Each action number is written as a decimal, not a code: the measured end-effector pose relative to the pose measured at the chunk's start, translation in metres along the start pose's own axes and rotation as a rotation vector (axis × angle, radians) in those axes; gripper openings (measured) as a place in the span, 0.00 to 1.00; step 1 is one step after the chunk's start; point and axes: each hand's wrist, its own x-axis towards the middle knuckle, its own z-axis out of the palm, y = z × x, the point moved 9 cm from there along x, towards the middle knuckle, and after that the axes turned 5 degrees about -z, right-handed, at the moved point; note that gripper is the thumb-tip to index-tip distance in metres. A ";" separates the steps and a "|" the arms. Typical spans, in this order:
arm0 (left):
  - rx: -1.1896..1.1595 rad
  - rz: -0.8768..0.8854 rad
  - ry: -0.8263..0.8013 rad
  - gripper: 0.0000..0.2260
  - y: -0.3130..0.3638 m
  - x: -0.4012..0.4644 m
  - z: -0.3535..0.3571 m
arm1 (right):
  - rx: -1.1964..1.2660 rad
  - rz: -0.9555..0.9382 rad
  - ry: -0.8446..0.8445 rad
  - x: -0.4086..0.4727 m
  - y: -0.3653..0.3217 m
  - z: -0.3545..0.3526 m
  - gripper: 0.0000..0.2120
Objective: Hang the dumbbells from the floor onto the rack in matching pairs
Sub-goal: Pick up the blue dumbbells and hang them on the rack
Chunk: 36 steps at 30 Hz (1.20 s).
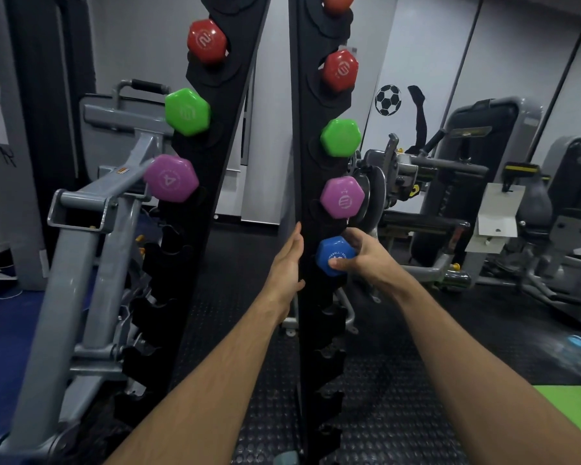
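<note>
We are in the middle of seating a blue dumbbell [335, 256] on the right-hand upright of the black dumbbell rack [302, 135]. Our right hand [361, 255] has its fingers curled over the top and far side of the blue hexagonal head and its thumb under the near edge, so it grips that head at the cradle just below the purple dumbbell [342, 197]. Our left hand [287, 263] lies flat, fingers straight and together, against the inner edge of the same upright, just to the left of the blue head; it holds nothing and seems to be steadying the rack. Above the right hand the rows are already paired by colour: purple with the purple dumbbell marked 4 [171, 177], green dumbbell [340, 137] with green dumbbell [187, 111], red dumbbell [340, 70] with red dumbbell [206, 41]. The cradle level with the blue head on the left upright looks empty, so we judge that the blue pair is half done at best. We cannot tell whether the handle sits fully in its notch, as the hand and head hide it. The next move calls for pressing the handle home, letting go, then fetching the matching blue one from the floor [399, 380]; a blurred blue shape [576, 342] low to the right of the hand may be it.
</note>
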 end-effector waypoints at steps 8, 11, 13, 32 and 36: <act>0.122 0.062 0.114 0.28 -0.003 -0.018 -0.015 | -0.306 -0.187 0.429 -0.053 -0.033 -0.008 0.32; 0.237 0.089 0.104 0.27 -0.014 -0.040 -0.026 | -0.308 -0.369 0.522 -0.093 -0.046 0.015 0.26; 0.337 0.077 0.100 0.28 -0.036 -0.053 -0.040 | -0.297 -0.437 0.498 -0.113 -0.042 0.038 0.24; 0.659 -0.704 0.344 0.26 -0.380 -0.187 -0.275 | -0.268 0.152 -0.284 -0.187 0.214 0.328 0.23; 0.763 -0.797 0.294 0.24 -0.455 -0.200 -0.298 | -0.306 0.159 -0.327 -0.178 0.236 0.357 0.23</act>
